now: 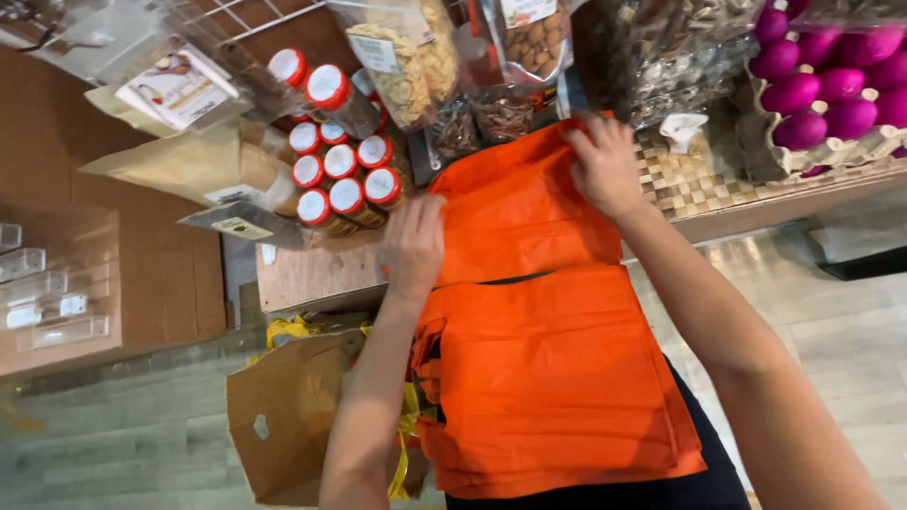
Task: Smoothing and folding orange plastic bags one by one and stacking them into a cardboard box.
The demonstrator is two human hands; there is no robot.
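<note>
A stack of orange fabric bags [539, 349] hangs from the counter edge down over my lap. My left hand [413, 244] presses on the left edge of the top bag where it lies on the counter. At the bag's far upper edge my right hand [605, 168] grips the orange fabric with curled fingers. Both forearms reach forward from the bottom of the view.
Several red-and-white-capped jars [340, 175] stand left of the bags. Clear packets of nuts and snacks [416, 57] lie behind. A tray of magenta eggs [831, 85] sits at right on a woven mat [694, 179]. A brown paper bag [288, 416] stands on the floor.
</note>
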